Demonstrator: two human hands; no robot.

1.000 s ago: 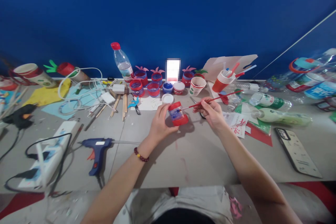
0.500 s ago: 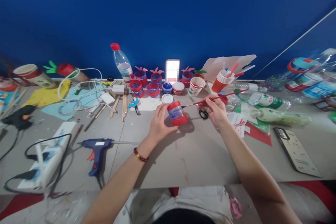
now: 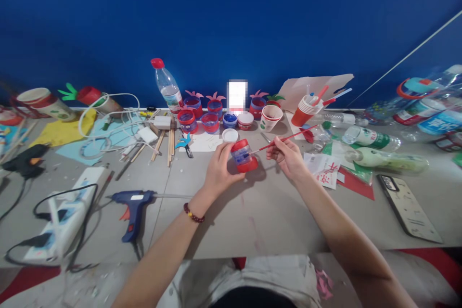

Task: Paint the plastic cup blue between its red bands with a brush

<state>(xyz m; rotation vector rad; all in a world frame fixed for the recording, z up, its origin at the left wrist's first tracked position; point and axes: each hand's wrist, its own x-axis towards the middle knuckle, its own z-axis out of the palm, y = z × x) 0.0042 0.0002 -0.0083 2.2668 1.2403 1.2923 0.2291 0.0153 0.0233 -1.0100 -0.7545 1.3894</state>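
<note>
From my distance, I have the left hand (image 3: 221,169) grasping a tilted red-and-blue container (image 3: 243,155) over the surface (image 3: 288,221), and the right hand (image 3: 288,158) pinching a red brush (image 3: 266,146) pointed at it.

Small cup (image 3: 243,156), red-ended with bluish middle, tilted in left hand (image 3: 219,169). Slim red brush (image 3: 265,147) slanting from right hand (image 3: 288,158), tip at cup's bluish side.

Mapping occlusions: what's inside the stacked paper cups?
Several straw-like sticks, red, blue and whitish, poke out of the stacked paper cups. Their lower ends, and anything else deeper inside, are hidden.
</note>
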